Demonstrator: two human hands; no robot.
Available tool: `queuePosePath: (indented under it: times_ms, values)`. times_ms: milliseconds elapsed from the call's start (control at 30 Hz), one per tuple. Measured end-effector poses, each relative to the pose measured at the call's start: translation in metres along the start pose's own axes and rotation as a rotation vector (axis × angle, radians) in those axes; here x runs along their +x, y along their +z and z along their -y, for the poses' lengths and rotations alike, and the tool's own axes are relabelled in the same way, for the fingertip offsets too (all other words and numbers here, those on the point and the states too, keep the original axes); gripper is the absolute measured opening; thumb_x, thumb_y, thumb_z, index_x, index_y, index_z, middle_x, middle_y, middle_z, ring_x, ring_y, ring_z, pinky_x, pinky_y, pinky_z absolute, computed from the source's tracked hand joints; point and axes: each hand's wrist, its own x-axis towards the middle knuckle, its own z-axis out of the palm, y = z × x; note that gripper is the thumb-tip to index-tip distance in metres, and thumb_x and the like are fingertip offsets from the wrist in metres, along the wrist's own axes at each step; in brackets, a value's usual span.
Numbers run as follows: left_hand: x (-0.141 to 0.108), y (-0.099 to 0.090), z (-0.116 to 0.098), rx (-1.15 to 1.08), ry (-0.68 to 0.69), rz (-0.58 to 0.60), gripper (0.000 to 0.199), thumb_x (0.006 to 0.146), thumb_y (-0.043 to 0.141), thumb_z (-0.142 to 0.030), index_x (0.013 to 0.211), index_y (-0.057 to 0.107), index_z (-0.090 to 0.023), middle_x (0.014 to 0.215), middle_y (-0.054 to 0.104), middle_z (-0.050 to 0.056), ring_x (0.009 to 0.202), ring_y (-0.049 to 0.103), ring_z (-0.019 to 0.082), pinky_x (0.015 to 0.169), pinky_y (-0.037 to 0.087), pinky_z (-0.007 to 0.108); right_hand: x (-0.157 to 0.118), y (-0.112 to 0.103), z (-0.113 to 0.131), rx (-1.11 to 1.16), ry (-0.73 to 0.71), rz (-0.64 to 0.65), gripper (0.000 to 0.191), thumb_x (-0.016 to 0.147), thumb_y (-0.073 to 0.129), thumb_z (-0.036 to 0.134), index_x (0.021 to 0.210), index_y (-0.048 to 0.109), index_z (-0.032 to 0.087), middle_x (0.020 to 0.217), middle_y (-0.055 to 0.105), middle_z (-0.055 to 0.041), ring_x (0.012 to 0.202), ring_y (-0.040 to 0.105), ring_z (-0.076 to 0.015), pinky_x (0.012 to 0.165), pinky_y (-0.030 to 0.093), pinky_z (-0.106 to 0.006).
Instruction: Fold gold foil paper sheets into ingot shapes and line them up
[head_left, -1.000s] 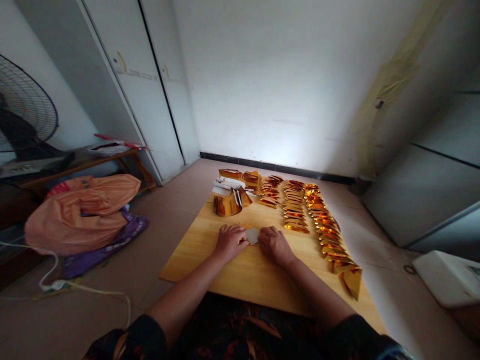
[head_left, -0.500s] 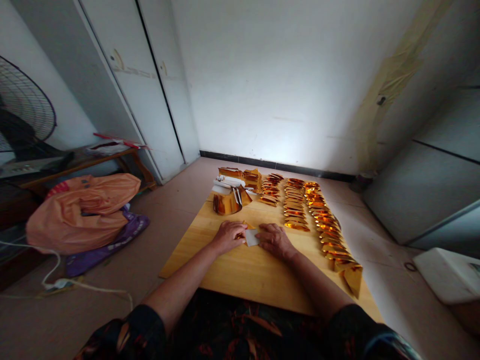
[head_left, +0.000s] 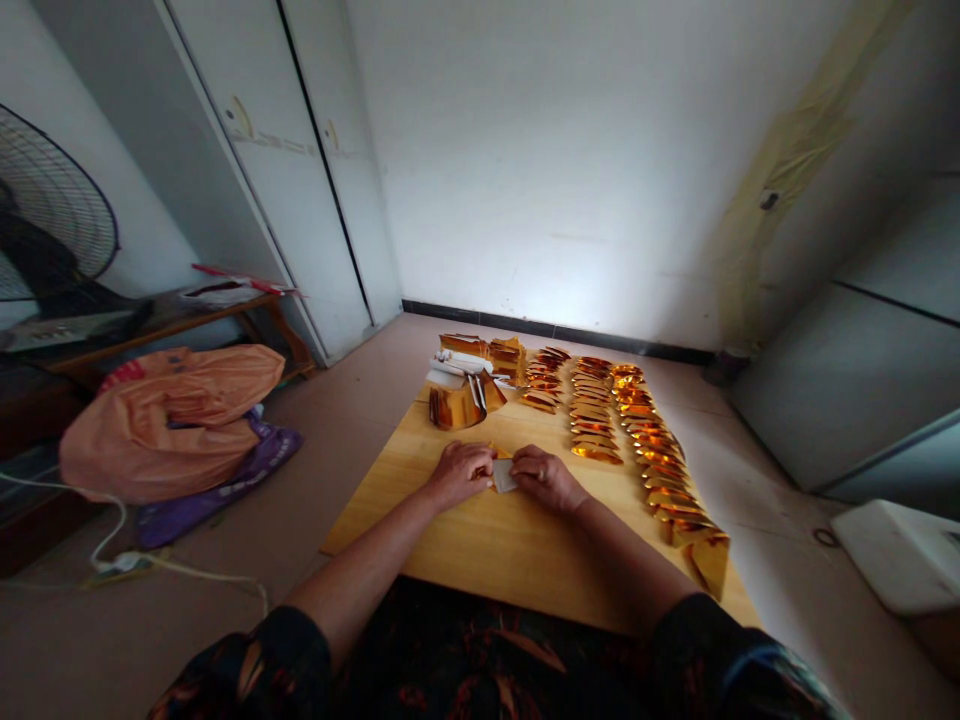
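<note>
Both hands meet near the middle of a wooden board [head_left: 450, 545], over one small sheet of gold foil paper [head_left: 505, 476] whose pale grey back shows. My left hand [head_left: 463, 474] is closed on the sheet's left edge, where a bit of gold peeks out. On the other edge, my right hand [head_left: 546, 478] pinches the paper with bent fingers. Beyond them lies a curved stack of gold foil sheets [head_left: 456, 405]. Folded gold foil pieces [head_left: 594, 408] stand in rows to the right, the longest row [head_left: 664, 465] along the board's right side.
Behind the curved stack are a white bundle [head_left: 461, 363] and more gold paper [head_left: 507, 358]. To the left sit an orange bag [head_left: 161, 440], a purple bag [head_left: 225, 495], a cable [head_left: 202, 575] and a fan [head_left: 52, 210]. A white box [head_left: 900, 555] stands at right.
My right hand has drawn its fingers in and shifted slightly left over the sheet, leaving less grey showing. My left hand keeps its hold. The whole view has shifted slightly.
</note>
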Motion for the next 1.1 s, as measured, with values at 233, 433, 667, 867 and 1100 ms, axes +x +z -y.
queuePosePath:
  times_ms: [233, 433, 667, 867, 1100]
  values:
    - [0.001, 0.004, 0.006, -0.003, 0.012, 0.010, 0.006, 0.076, 0.059, -0.023, 0.077, 0.065, -0.024, 0.121, 0.063, -0.001, 0.118, 0.051, 0.020, 0.101, 0.030, 0.037, -0.006, 0.001, -0.006, 0.083, 0.040, -0.041, 0.018, 0.086, 0.050, 0.020, 0.094, 0.067, 0.020, 0.108, 0.059, -0.0091, 0.099, 0.059, -0.0164, 0.082, 0.050, -0.031]
    - [0.001, 0.005, 0.007, 0.003, 0.001, 0.011, 0.008, 0.076, 0.059, -0.022, 0.079, 0.066, -0.025, 0.120, 0.063, -0.001, 0.118, 0.052, 0.019, 0.102, 0.030, 0.037, -0.006, -0.002, -0.010, -0.124, -0.022, 0.023, 0.022, 0.089, 0.051, 0.028, 0.094, 0.071, 0.021, 0.116, 0.057, -0.0120, 0.103, 0.057, -0.0195, 0.086, 0.048, -0.034]
    - [0.001, 0.003, 0.004, 0.006, -0.011, 0.027, 0.008, 0.075, 0.060, -0.023, 0.079, 0.067, -0.024, 0.122, 0.063, 0.001, 0.119, 0.051, 0.020, 0.103, 0.030, 0.038, -0.003, -0.009, -0.013, -0.139, -0.013, 0.096, 0.025, 0.088, 0.054, 0.037, 0.098, 0.071, 0.023, 0.115, 0.060, -0.0104, 0.104, 0.057, -0.0202, 0.089, 0.046, -0.036]
    - [0.001, 0.003, 0.005, 0.005, -0.005, 0.027, 0.008, 0.076, 0.059, -0.023, 0.079, 0.067, -0.024, 0.123, 0.062, 0.000, 0.119, 0.051, 0.020, 0.103, 0.030, 0.038, -0.005, -0.009, -0.014, -0.264, -0.029, 0.130, 0.033, 0.078, 0.066, 0.039, 0.107, 0.068, 0.024, 0.121, 0.058, -0.0103, 0.104, 0.056, -0.0234, 0.090, 0.043, -0.039]
    - [0.001, 0.005, 0.007, 0.010, -0.011, 0.024, 0.009, 0.076, 0.059, -0.024, 0.080, 0.067, -0.025, 0.122, 0.063, 0.000, 0.120, 0.050, 0.020, 0.104, 0.030, 0.038, -0.002, 0.005, -0.009, -0.243, -0.045, 0.046, 0.019, 0.087, 0.055, 0.029, 0.090, 0.072, 0.023, 0.107, 0.062, -0.0092, 0.095, 0.060, -0.0186, 0.085, 0.047, -0.032]
